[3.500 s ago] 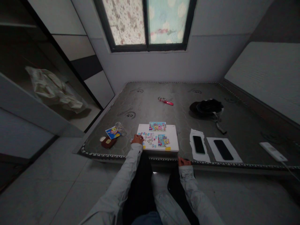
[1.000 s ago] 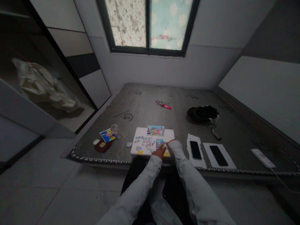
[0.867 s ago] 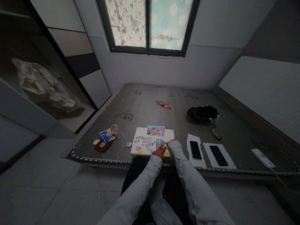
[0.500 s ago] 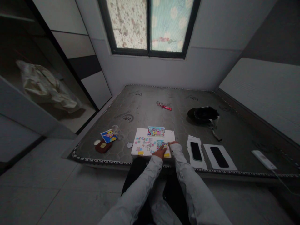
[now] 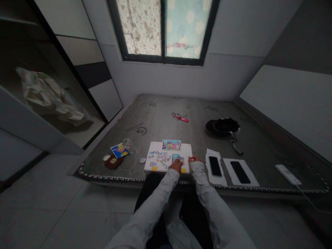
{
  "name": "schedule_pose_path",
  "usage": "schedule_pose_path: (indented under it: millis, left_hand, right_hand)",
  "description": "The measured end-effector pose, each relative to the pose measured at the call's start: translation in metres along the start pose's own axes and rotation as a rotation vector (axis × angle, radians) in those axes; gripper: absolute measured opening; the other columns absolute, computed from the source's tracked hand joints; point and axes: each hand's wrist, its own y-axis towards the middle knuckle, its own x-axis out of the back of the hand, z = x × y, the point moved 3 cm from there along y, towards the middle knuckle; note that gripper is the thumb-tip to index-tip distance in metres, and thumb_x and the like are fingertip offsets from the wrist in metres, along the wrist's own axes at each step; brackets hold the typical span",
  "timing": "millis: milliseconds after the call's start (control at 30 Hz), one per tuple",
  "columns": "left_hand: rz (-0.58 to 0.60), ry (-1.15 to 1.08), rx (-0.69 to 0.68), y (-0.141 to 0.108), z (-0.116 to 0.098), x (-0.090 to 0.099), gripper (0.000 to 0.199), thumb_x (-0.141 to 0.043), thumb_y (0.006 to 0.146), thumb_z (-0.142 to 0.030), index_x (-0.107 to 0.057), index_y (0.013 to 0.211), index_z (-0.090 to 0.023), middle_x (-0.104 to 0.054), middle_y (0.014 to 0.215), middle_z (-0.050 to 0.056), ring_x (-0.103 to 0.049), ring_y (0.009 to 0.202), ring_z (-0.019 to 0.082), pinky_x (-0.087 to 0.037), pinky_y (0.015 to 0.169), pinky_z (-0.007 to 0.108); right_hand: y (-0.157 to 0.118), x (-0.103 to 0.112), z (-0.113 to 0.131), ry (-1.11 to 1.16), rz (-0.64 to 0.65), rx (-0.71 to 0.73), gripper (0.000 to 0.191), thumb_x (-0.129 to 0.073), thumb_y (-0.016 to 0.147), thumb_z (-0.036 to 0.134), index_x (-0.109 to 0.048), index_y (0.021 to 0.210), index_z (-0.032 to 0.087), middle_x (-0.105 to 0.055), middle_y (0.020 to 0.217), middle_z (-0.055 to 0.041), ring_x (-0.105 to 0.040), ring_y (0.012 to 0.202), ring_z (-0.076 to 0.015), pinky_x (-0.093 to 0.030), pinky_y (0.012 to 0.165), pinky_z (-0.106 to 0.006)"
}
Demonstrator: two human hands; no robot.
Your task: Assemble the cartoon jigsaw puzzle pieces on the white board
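Note:
A white box [image 5: 153, 146] lies near the bed's front edge, with small loose jigsaw pieces [image 5: 162, 158] scattered over its top. A joined patch of the jigsaw [image 5: 175, 157] sits towards the right of the box. My left hand [image 5: 176, 165] is on this patch, fingers bent and drawn together; anything between them is too small to make out. Beside the box's right edge is my right hand [image 5: 195, 159], its thumb and fingers closed in a pinch, its contents unclear. A colourful cartoon picture card [image 5: 171, 145] rests at the back of the box.
Left of the box are a small round lid [image 5: 142, 160], a brown pouch [image 5: 113, 162] and a blue-yellow card [image 5: 119, 150]. On the right lie two phones [image 5: 215, 166] on white sheets, a power strip [image 5: 287, 174] and a black cap [image 5: 222, 127]. A red packet [image 5: 181, 117] lies farther back.
My left hand has drawn in its fingers, baring more of the joined patch. My right hand has shifted slightly off the box's edge and its fingers have curled. The view has moved slightly.

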Motion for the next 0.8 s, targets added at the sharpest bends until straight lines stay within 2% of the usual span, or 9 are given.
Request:
schedule_pose_path:
  millis: [133,267,367,467,533,633,800]
  left_hand:
    - [-0.048,0.006,-0.037,-0.007,-0.003,0.004,0.044,-0.054,0.104,-0.015,-0.076,0.139,-0.033,-0.056,0.165,0.005,-0.072,0.126,0.022,-0.060,0.102,0.035]
    - [-0.113,0.021,-0.068,-0.028,0.000,0.007,0.044,-0.049,0.109,-0.022,-0.071,0.145,-0.034,-0.064,0.157,0.004,-0.073,0.122,0.020,-0.059,0.096,0.031]
    - [-0.167,0.047,-0.056,-0.048,0.019,0.013,0.043,-0.040,0.113,-0.032,-0.071,0.143,-0.030,-0.072,0.146,0.007,-0.071,0.125,0.021,-0.056,0.097,0.030]
    - [-0.177,0.096,0.002,-0.069,0.051,0.020,0.042,-0.042,0.112,-0.040,-0.081,0.121,-0.025,-0.082,0.118,0.011,-0.075,0.112,0.024,-0.054,0.092,0.031]
    - [-0.171,0.130,0.073,-0.083,0.073,0.022,0.044,-0.044,0.111,-0.042,-0.083,0.109,-0.023,-0.084,0.103,0.012,-0.077,0.098,0.025,-0.053,0.084,0.031]
    - [-0.163,0.165,0.173,-0.097,0.093,0.019,0.043,-0.045,0.109,-0.039,-0.083,0.101,-0.022,-0.084,0.096,0.012,-0.078,0.090,0.025,-0.051,0.078,0.032]
    - [-0.160,0.159,0.268,-0.093,0.094,0.012,0.038,-0.053,0.110,-0.043,-0.081,0.098,-0.021,-0.083,0.098,0.010,-0.078,0.093,0.023,-0.056,0.084,0.034]
  right_hand:
    - [-0.025,0.012,-0.022,-0.063,-0.066,0.013,0.032,-0.057,0.101,0.049,-0.071,0.090,0.023,-0.077,0.080,-0.0095,-0.066,0.072,-0.0216,-0.045,0.077,-0.036]
    - [-0.060,0.016,-0.050,-0.116,-0.062,0.064,0.039,-0.053,0.103,0.051,-0.074,0.088,0.022,-0.074,0.073,-0.0072,-0.066,0.071,-0.0216,-0.043,0.081,-0.037]
    - [-0.087,0.010,-0.069,-0.153,-0.039,0.095,0.045,-0.050,0.106,0.052,-0.075,0.082,0.023,-0.073,0.072,-0.0066,-0.067,0.071,-0.0221,-0.043,0.081,-0.037]
    - [-0.109,-0.004,-0.081,-0.190,-0.008,0.114,0.044,-0.050,0.106,0.047,-0.074,0.076,0.024,-0.074,0.071,-0.0080,-0.068,0.070,-0.0238,-0.043,0.082,-0.039]
    - [-0.117,-0.013,-0.085,-0.207,0.028,0.145,0.042,-0.054,0.104,0.048,-0.072,0.073,0.024,-0.075,0.070,-0.0085,-0.069,0.071,-0.0256,-0.042,0.084,-0.040]
    - [-0.117,-0.024,-0.089,-0.222,0.070,0.186,0.043,-0.054,0.103,0.050,-0.072,0.074,0.024,-0.078,0.076,-0.0099,-0.070,0.073,-0.0265,-0.042,0.086,-0.042]
    - [-0.110,-0.031,-0.098,-0.270,0.101,0.201,0.047,-0.049,0.106,0.052,-0.075,0.080,0.023,-0.079,0.080,-0.0112,-0.070,0.076,-0.0266,-0.042,0.091,-0.043]
